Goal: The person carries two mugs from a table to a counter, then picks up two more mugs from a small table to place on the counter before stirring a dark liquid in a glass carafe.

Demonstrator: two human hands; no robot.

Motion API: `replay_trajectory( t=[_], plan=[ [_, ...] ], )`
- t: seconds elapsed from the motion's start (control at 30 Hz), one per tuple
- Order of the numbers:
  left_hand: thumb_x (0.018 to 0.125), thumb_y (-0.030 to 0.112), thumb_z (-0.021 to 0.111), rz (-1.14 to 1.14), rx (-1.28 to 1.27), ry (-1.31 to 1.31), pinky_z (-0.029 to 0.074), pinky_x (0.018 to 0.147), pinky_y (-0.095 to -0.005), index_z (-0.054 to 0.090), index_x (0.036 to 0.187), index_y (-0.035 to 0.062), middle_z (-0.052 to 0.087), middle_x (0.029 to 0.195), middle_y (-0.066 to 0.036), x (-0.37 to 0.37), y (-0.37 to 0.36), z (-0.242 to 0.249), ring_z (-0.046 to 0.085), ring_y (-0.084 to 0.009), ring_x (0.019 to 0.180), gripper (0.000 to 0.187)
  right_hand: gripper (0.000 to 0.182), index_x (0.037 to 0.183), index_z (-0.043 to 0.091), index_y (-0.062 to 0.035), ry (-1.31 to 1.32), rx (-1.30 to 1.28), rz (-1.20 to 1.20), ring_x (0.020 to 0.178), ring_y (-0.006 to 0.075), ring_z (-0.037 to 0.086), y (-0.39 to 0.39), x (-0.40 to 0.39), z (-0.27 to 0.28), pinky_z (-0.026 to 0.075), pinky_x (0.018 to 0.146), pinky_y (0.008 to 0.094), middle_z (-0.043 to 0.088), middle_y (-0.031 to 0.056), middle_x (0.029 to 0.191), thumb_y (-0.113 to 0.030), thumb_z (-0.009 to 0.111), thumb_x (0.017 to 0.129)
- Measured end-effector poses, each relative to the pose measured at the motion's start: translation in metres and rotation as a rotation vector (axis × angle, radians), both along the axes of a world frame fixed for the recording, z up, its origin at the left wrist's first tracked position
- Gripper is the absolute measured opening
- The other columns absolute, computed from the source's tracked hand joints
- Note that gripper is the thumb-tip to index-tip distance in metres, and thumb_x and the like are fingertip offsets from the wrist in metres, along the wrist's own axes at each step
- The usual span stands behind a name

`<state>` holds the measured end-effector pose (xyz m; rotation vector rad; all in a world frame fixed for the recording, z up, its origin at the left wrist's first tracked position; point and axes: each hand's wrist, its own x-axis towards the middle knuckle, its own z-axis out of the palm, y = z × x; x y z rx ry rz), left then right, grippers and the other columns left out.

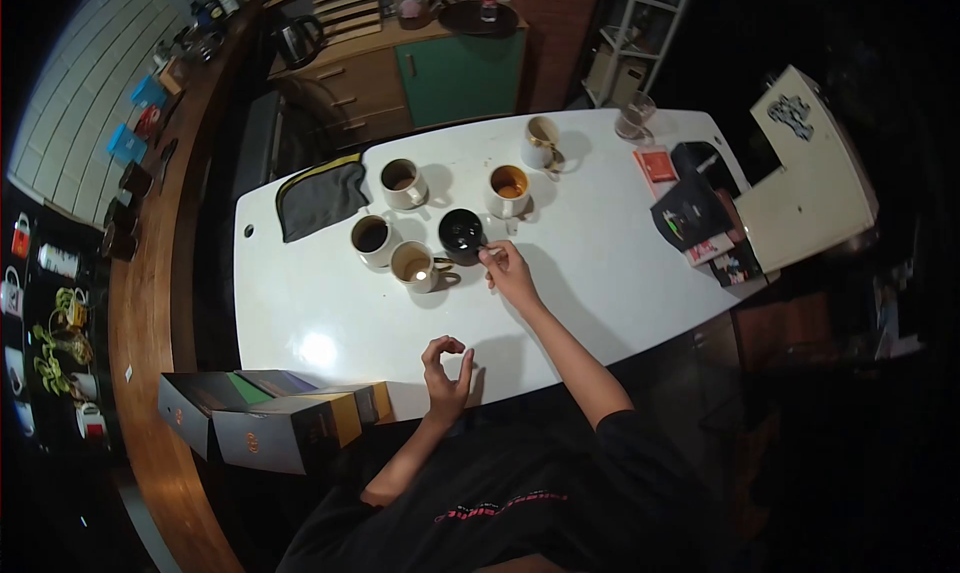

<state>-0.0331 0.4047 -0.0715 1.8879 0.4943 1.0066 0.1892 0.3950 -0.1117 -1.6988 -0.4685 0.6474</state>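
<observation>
At the middle of the white table [330,313], my right hand [508,273] grips the handle of a black mug [460,235], thumb and fingers closed on it. A pale mug [415,284] is just left of the black mug, close to it. Behind that one, a white mug [372,258] holds dark liquid. Another white mug [404,202] stands farther back. Right of the black mug is a white mug [507,208] with an amber inside. My left hand [447,378] hovers near the table's front edge, empty, its fingers curled and apart from the thumb.
A patterned mug [540,153] and a clear glass [632,123] stand toward the back. A grey cloth [325,201] lies at the left. Dark boxes [265,438] sit at the front left corner. A black pouch [690,213] and a cream machine [815,183] occupy the right end.
</observation>
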Motion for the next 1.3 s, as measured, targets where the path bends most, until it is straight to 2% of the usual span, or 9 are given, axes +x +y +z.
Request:
replay_trajectory(
  t=[0.13,0.17,0.3,0.43,0.57,0.77,0.97,1.13,1.3],
  plan=[
    [0.084,-0.008,0.069,-0.146,-0.052,-0.005,0.046,0.078,-0.0298,0.044,0.123,0.0020,0.058,0.089,-0.009,0.008,-0.032,0.010,0.055,-0.0161,0.079,0.047,0.029,0.110,0.056,-0.0066,-0.328,0.026,-0.120,0.065,0.0149,0.059,-0.058,-0.023,0.031,0.049,0.062,0.0298,0.057,0.0060,0.081,-0.027,0.067,0.093],
    [0.084,-0.008,0.069,-0.175,-0.064,0.007,0.047,0.075,-0.0287,0.050,0.117,0.0008,0.059,0.086,-0.009,0.011,-0.043,0.017,0.055,-0.0153,0.076,0.039,0.020,0.106,0.059,-0.0066,-0.288,0.015,-0.112,0.077,0.0148,0.058,-0.083,-0.031,0.041,0.050,0.072,0.0297,0.058,0.0056,0.086,-0.021,0.065,0.093],
    [0.083,-0.006,0.070,-0.446,-0.031,0.076,0.047,0.072,-0.0277,0.060,0.089,-0.0021,0.062,0.083,-0.008,0.017,-0.097,0.041,0.058,-0.0153,0.076,0.012,0.013,0.100,0.061,-0.0059,-0.329,0.023,-0.108,0.076,0.0127,0.057,-0.215,-0.074,0.057,0.049,0.070,0.0288,0.058,0.0044,0.089,-0.018,0.063,0.095],
    [0.085,-0.006,0.066,-0.722,0.031,0.137,0.047,0.072,-0.0278,0.060,0.087,-0.0021,0.062,0.081,-0.009,0.011,-0.179,0.055,0.059,-0.0170,0.074,0.008,0.013,0.097,0.062,-0.0044,-0.289,-0.001,-0.322,0.076,0.0091,0.055,-0.364,-0.149,0.075,0.047,0.068,0.0249,0.057,0.0022,0.089,-0.017,0.062,0.097],
    [0.088,-0.003,0.063,-0.955,0.053,0.130,0.044,0.087,-0.0306,0.058,0.080,-0.0032,0.062,0.075,-0.010,-0.014,-0.300,0.059,0.058,-0.0183,0.068,0.009,0.016,0.095,0.063,-0.0040,-0.280,0.017,-0.620,0.074,0.0127,0.056,-0.507,-0.251,0.080,0.048,0.068,0.0288,0.059,0.0046,0.086,-0.020,0.061,0.097],
    [0.095,0.002,0.057,-1.400,-0.042,0.100,0.045,0.066,-0.0263,0.057,0.083,-0.0036,0.060,0.077,-0.008,-0.084,-0.517,0.036,0.056,-0.0130,0.071,0.013,0.022,0.100,0.061,-0.0031,-0.176,-0.081,-0.982,0.079,0.0155,0.059,-0.688,-0.427,0.090,0.049,0.072,0.0312,0.060,0.0063,0.088,-0.024,0.057,0.099],
    [0.092,0.002,0.062,-1.881,0.054,0.086,0.048,0.069,-0.0283,0.063,0.088,-0.0032,0.064,0.079,-0.011,-0.153,-0.688,0.062,0.062,-0.0191,0.072,0.007,0.026,0.107,0.059,-0.0013,-0.047,-0.152,-1.395,0.081,0.0202,0.060,-0.808,-0.581,0.105,0.049,0.076,0.0348,0.062,0.0113,0.096,-0.026,0.057,0.099],
    [0.093,0.006,0.064,-2.036,0.044,0.225,0.047,0.069,-0.0283,0.064,0.089,-0.0024,0.063,0.081,-0.009,-0.175,-0.783,0.034,0.060,-0.0166,0.073,0.009,0.022,0.105,0.061,-0.0023,-0.102,-0.220,-1.673,0.086,0.0217,0.061,-0.858,-0.639,0.075,0.050,0.075,0.0348,0.062,0.0117,0.097,-0.023,0.058,0.098],
    [0.097,0.011,0.060,-2.179,0.163,0.382,0.051,0.074,-0.0265,0.061,0.095,-0.0025,0.058,0.086,-0.005,-0.187,-0.887,0.001,0.060,-0.0123,0.077,0.014,0.020,0.104,0.063,-0.0036,-0.009,-0.051,-1.820,0.087,0.0215,0.061,-0.917,-0.651,0.065,0.050,0.074,0.0339,0.062,0.0114,0.096,-0.022,0.061,0.097]
  ],
)
